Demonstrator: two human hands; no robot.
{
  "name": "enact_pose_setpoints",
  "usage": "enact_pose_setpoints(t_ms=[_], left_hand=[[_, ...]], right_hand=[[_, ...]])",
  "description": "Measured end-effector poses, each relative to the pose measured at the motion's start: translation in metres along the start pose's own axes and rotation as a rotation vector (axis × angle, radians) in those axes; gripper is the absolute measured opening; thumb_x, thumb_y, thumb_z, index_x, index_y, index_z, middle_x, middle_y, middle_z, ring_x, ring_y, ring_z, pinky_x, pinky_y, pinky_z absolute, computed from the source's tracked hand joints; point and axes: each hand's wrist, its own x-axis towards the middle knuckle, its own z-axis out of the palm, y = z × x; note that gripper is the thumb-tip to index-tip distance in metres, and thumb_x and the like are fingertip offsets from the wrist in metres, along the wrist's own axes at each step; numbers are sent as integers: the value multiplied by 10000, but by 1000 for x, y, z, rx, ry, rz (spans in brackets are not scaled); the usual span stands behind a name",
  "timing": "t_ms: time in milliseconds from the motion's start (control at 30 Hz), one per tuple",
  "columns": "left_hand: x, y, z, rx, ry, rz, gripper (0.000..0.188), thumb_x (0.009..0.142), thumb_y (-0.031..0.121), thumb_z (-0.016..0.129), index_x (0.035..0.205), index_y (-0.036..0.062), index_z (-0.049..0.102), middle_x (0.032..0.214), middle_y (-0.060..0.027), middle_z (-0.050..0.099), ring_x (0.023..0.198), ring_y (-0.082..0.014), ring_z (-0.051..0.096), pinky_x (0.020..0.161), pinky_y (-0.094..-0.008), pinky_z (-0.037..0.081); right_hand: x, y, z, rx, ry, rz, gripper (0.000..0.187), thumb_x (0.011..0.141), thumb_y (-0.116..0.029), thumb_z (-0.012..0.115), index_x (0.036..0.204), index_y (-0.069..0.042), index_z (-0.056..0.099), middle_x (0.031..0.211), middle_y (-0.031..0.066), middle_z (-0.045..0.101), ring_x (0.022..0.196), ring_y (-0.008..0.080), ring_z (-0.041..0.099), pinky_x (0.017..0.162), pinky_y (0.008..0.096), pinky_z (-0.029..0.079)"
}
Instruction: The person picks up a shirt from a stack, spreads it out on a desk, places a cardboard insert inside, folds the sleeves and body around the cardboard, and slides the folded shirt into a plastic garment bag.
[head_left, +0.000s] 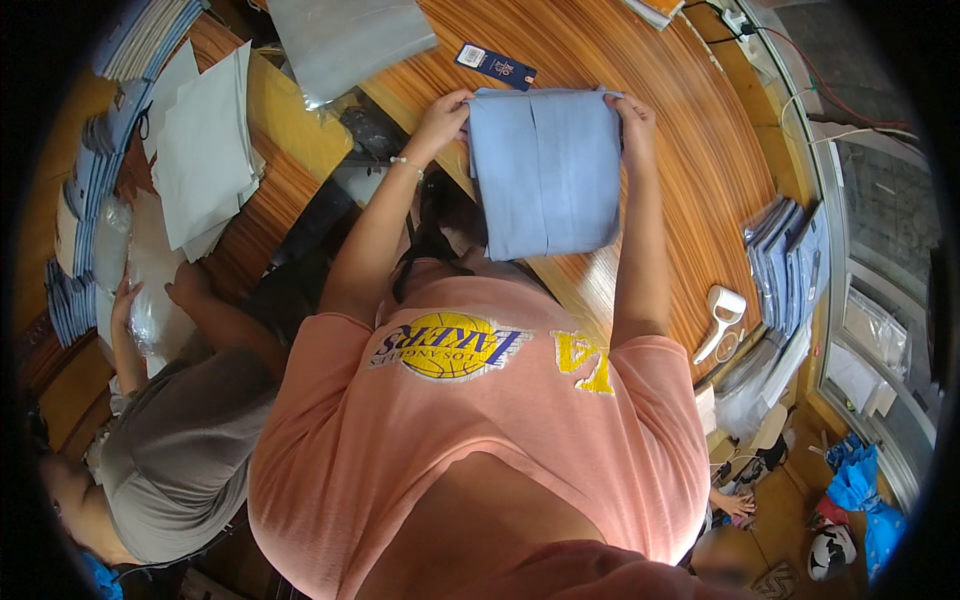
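Note:
A folded light blue garment (pixel 545 175) lies on the wood-grain table (pixel 700 150) in front of me, its near edge at the table's rim. My left hand (pixel 445 122) grips its far left corner, fingers closed on the cloth. At the far right corner my right hand (pixel 634 122) pinches the fabric in the same way. A crease or seam runs down the middle of the garment. Just beyond its far edge lies a dark blue hang tag (pixel 496 66) with a white label.
Clear plastic bags (pixel 350 40) lie at the far left, near white sheets (pixel 205 150). Blue packed garments stand stacked left (pixel 85 200) and right (pixel 785 262). A white lint roller (pixel 722 318) rests at the right edge. A person in grey (pixel 190 450) handles clear plastic at left.

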Motion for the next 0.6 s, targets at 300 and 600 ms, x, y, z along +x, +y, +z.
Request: enact_pose_setpoints(t_ms=[300,600], left_hand=[[8,10,5,-50,11,-145,269,918,220,456,1004,-2,582,858,-108,618,667,-202,638,582,-302,549],[0,15,11,-132,150,-131,248,874,243,560,928,2,589,812,-117,615,627,-188,621,568,-290,533]], right_hand=[[19,48,-11,-66,68,165,195,845,-173,624,905,7,670,800,40,645,706,106,567,671,243,444],[15,30,-13,17,-29,321,237,840,-134,610,1032,-1,649,909,83,663,770,147,615,718,251,480]])
